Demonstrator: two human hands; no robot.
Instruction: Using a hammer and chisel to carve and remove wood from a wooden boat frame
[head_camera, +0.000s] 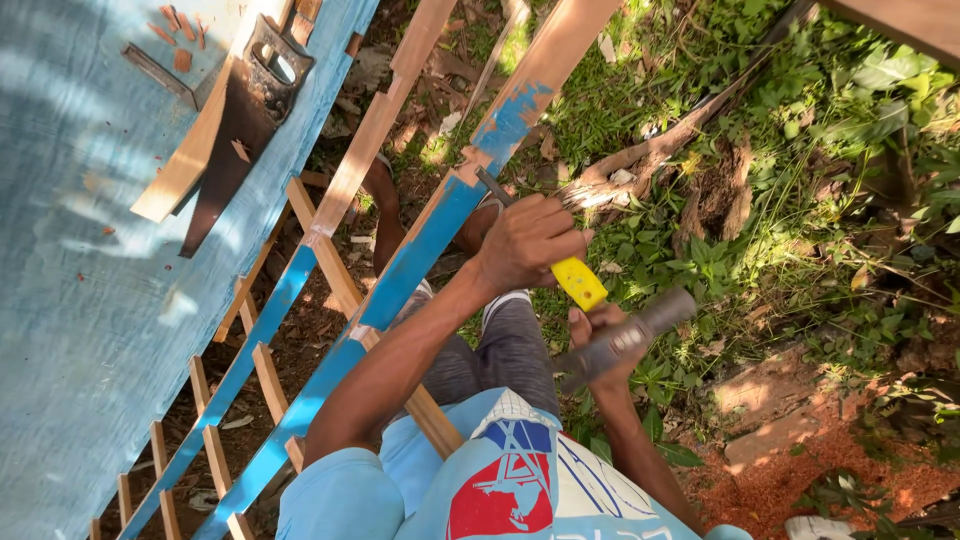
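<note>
Handsaw (235, 120) on blue board (70, 300), rails (420, 250) beside

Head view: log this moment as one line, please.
left hand: holds yellow-handled chisel at notch in blue-painted rail | right hand: grips hammer | handsaw lies on blue board

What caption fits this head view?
Left hand sets a yellow-handled chisel on a blue-painted wooden rail; right hand grips a hammer.
</note>
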